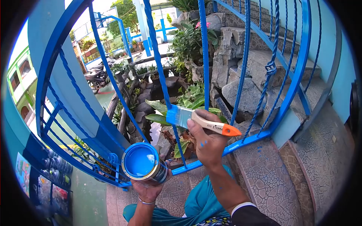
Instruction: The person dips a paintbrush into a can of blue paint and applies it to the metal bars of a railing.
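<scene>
My right hand (206,141) grips a paintbrush (209,122) by its pale wooden handle, which ends in an orange tip. Blue paint coats the bristles, and they lie against a twisted bar of the blue metal railing (161,75). With my left hand (148,191) I hold an open paint can (142,161) from below and around its side, at the railing's lower left. Bright blue paint fills much of the can, with a pale glare spot on its surface. Small blue paint spots mark my right hand and forearm.
Stone-patterned steps (269,177) run down at the right, with rocks (245,92) and leafy plants (194,100) behind the bars. A blue pillar (69,71) rises at left. Large water bottles (58,165) stand at lower left. A motorcycle (98,73) is parked beyond the railing.
</scene>
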`<action>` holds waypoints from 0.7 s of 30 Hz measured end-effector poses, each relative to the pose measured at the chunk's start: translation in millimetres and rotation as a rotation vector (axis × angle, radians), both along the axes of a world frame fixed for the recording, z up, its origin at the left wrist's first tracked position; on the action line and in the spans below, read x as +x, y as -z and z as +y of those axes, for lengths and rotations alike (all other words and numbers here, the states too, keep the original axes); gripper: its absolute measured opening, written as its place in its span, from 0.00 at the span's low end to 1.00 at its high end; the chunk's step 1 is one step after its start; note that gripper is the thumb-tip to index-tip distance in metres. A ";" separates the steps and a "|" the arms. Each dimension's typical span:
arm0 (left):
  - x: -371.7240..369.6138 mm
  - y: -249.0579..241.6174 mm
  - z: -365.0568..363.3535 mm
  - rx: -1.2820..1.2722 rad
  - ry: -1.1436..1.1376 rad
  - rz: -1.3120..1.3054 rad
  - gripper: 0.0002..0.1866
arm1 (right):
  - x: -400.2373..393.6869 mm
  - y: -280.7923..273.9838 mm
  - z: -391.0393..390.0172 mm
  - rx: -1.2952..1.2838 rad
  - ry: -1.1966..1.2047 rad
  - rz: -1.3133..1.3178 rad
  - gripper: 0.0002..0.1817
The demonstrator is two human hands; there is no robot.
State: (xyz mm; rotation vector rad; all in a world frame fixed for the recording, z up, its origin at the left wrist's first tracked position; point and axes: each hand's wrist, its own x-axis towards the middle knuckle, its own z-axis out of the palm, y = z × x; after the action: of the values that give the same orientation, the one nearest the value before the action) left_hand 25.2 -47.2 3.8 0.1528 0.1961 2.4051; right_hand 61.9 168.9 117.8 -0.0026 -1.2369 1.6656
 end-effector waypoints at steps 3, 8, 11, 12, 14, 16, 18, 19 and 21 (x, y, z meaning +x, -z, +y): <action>-3.4 -0.5 -4.8 0.037 0.000 -0.033 0.49 | 3.2 6.1 5.9 -0.030 0.069 0.102 0.21; -4.5 -10.6 -4.6 0.072 -0.020 -0.108 0.53 | 9.3 88.4 16.5 -0.143 0.082 -0.172 0.22; -7.8 -8.4 -7.7 0.047 -0.044 -0.126 0.53 | 6.3 111.1 13.5 -0.055 0.113 -0.300 0.20; -8.7 -7.0 -8.1 0.039 -0.050 -0.128 0.53 | 5.8 104.3 8.6 -0.052 0.105 -0.299 0.20; -9.7 -5.5 -9.1 0.044 -0.055 -0.113 0.52 | 3.8 85.7 -1.2 -0.011 0.103 -0.242 0.19; -10.8 -4.2 -9.8 0.051 -0.053 -0.109 0.52 | 0.1 59.0 -7.2 0.061 0.121 -0.131 0.18; -10.0 -5.1 -9.9 0.048 -0.054 -0.116 0.52 | -5.7 34.0 -7.9 0.124 0.133 -0.070 0.17; -9.0 -6.6 -9.5 0.041 -0.058 -0.120 0.52 | -8.9 19.8 -8.0 0.142 0.132 -0.035 0.17; -8.0 -7.1 -8.8 0.046 -0.057 -0.119 0.52 | -12.9 -10.0 -6.9 0.187 0.149 0.030 0.17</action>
State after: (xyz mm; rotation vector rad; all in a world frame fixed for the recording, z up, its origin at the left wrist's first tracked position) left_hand 17.1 -56.1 10.9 0.0255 0.0915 2.4676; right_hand 49.0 162.0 127.7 0.0438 -1.3325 1.4128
